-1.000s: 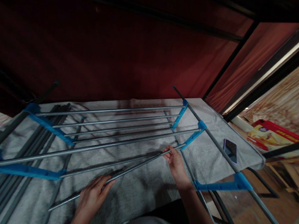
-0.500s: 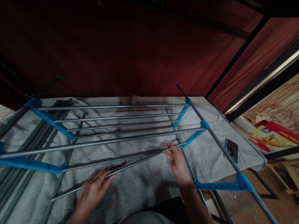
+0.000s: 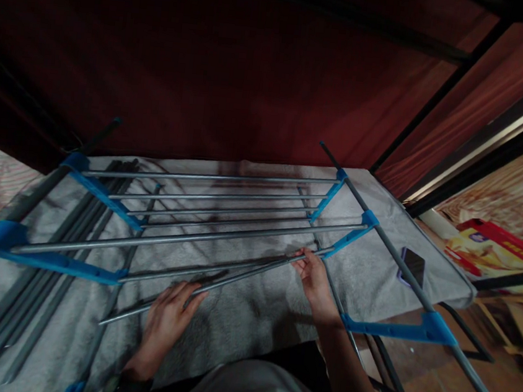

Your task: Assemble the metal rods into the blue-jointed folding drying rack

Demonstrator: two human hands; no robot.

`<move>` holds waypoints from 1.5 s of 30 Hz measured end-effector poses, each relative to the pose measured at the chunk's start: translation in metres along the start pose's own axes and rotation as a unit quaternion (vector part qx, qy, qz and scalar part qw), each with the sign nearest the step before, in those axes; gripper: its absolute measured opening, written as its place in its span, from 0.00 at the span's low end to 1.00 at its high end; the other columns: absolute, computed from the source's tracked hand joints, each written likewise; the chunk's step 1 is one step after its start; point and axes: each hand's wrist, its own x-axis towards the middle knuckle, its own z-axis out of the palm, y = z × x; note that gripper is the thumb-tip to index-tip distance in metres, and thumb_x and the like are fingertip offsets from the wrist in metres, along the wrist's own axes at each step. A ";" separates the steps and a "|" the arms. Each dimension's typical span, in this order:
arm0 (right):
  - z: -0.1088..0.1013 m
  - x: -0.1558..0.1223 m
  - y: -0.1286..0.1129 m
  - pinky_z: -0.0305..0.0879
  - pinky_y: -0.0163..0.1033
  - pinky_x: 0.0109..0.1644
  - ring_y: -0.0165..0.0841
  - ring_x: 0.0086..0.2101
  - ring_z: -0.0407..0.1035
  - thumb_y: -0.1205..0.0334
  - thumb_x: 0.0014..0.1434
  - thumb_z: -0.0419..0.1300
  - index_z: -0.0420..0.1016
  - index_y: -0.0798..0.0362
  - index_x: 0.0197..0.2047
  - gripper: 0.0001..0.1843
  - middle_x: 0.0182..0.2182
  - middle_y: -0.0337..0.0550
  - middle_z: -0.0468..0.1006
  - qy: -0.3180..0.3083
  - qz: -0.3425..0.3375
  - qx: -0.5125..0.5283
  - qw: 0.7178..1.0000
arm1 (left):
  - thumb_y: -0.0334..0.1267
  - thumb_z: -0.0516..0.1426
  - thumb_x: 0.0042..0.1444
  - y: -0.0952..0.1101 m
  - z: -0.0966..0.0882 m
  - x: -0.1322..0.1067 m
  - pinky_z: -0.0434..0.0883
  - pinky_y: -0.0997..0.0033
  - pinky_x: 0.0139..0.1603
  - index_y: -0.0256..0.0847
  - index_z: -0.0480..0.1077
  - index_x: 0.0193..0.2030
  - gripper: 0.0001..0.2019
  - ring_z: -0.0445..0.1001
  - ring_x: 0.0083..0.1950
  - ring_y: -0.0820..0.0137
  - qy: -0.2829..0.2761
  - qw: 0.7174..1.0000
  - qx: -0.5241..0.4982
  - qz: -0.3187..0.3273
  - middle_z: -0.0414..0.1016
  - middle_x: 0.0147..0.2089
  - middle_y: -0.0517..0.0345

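Grey cloth (image 3: 248,325) covers the desk (image 3: 439,283). Fingers of the left hand (image 3: 167,320) lie over a loose rod (image 3: 243,279), their grip unclear in the dimness. The right hand (image 3: 315,279), toward two o'clock, pinches its far end.

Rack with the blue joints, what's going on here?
A person holds a loose rod in both hands above a grey towel. The right hand pinches its far end beside a blue joint of the rack; the left hand holds its near part. A phone lies to the right.
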 end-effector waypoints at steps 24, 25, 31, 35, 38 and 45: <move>-0.013 0.003 0.002 0.77 0.38 0.42 0.32 0.35 0.77 0.60 0.49 0.72 0.79 0.50 0.35 0.10 0.33 0.38 0.82 0.010 0.008 0.005 1.000 | 0.50 0.51 0.72 0.014 -0.009 0.014 0.72 0.58 0.49 0.42 0.77 0.44 0.18 0.79 0.44 0.60 -0.002 0.998 -0.005 -0.058 0.82 0.42 0.53; -0.015 0.004 0.002 0.77 0.38 0.43 0.31 0.36 0.77 0.60 0.48 0.72 0.80 0.50 0.36 0.11 0.33 0.37 0.82 0.009 0.013 0.000 1.000 | 0.48 0.52 0.71 0.016 -0.010 0.015 0.71 0.58 0.50 0.42 0.77 0.44 0.16 0.79 0.45 0.60 -0.012 0.998 -0.005 -0.064 0.82 0.43 0.53; -0.028 0.015 0.003 0.77 0.39 0.45 0.31 0.35 0.77 0.58 0.47 0.72 0.80 0.49 0.35 0.11 0.32 0.36 0.81 -0.004 0.031 -0.027 0.999 | 0.42 0.57 0.69 0.021 -0.020 0.023 0.70 0.56 0.54 0.42 0.77 0.46 0.09 0.79 0.48 0.61 -0.033 0.996 -0.007 -0.077 0.82 0.44 0.53; -0.031 0.018 0.002 0.78 0.38 0.44 0.32 0.37 0.78 0.58 0.46 0.73 0.80 0.49 0.34 0.12 0.34 0.36 0.81 0.000 0.038 -0.028 0.999 | 0.43 0.58 0.69 0.023 -0.030 0.030 0.70 0.57 0.51 0.41 0.77 0.47 0.10 0.78 0.47 0.61 -0.020 0.998 -0.006 -0.062 0.81 0.44 0.53; -0.032 0.021 0.001 0.78 0.39 0.46 0.31 0.37 0.78 0.59 0.46 0.73 0.80 0.49 0.35 0.12 0.34 0.36 0.81 0.004 0.035 -0.028 0.999 | 0.45 0.56 0.69 0.024 -0.037 0.036 0.69 0.57 0.52 0.41 0.76 0.47 0.11 0.78 0.47 0.61 -0.013 0.999 0.000 -0.050 0.81 0.44 0.52; -0.034 0.026 0.001 0.79 0.39 0.44 0.31 0.35 0.78 0.58 0.48 0.72 0.79 0.50 0.36 0.12 0.35 0.38 0.81 -0.002 0.032 -0.035 0.999 | 0.45 0.55 0.71 0.021 -0.044 0.048 0.67 0.58 0.50 0.41 0.76 0.48 0.12 0.76 0.46 0.62 -0.011 0.999 0.009 -0.029 0.79 0.43 0.52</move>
